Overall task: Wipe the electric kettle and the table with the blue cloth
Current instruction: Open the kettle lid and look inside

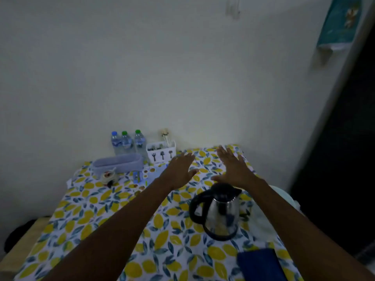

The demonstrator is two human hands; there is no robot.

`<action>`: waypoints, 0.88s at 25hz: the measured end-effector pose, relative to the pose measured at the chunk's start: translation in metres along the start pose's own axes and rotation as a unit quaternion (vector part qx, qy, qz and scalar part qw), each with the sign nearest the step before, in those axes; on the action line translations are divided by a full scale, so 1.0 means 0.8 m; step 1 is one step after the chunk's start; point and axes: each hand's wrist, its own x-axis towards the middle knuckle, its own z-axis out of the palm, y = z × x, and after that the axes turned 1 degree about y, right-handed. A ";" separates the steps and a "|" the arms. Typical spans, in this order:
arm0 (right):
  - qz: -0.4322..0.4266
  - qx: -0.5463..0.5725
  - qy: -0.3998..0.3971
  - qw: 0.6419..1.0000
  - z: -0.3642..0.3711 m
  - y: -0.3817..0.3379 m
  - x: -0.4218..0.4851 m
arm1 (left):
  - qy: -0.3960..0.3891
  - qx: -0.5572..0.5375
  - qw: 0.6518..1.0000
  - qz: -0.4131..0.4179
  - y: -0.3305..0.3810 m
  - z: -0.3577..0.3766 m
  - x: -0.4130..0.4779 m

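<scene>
Nearest us, the blue cloth lies folded at the table's front right edge, untouched. Just beyond it the kettle stands upright on the lemon-print cover. Farther out we see the left hand and right hand stretched flat, fingers spread, holding nothing. Three bottles line the wall.
</scene>
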 end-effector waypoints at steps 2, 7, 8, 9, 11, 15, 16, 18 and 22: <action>0.015 0.001 -0.039 0.999 0.025 0.010 -0.014 | -0.033 -0.038 0.999 0.003 0.006 0.033 -0.003; 0.066 0.036 -0.095 0.993 0.106 0.035 -0.043 | -0.101 -0.117 0.987 -0.035 0.022 0.120 -0.007; 0.070 0.039 -0.084 0.993 0.119 0.038 -0.046 | -0.104 -0.138 0.984 -0.041 0.023 0.132 -0.006; 0.070 0.042 -0.064 0.995 0.131 0.040 -0.050 | -0.101 -0.165 0.980 -0.048 0.023 0.144 -0.007; 0.069 0.057 -0.016 0.996 0.149 0.042 -0.053 | -0.077 -0.208 0.973 -0.059 0.019 0.164 -0.004; 0.084 0.091 0.024 0.992 0.156 0.044 -0.046 | -0.035 -0.239 0.968 -0.071 0.006 0.178 0.006; 0.090 0.102 0.031 0.990 0.158 0.044 -0.044 | -0.030 -0.248 0.966 -0.067 0.003 0.181 0.007; 0.101 0.117 0.041 0.987 0.162 0.043 -0.045 | -0.014 -0.262 0.963 -0.066 -0.001 0.187 0.005; 0.104 0.197 0.056 0.973 0.162 0.040 -0.048 | 0.011 -0.332 0.934 -0.129 0.002 0.191 0.005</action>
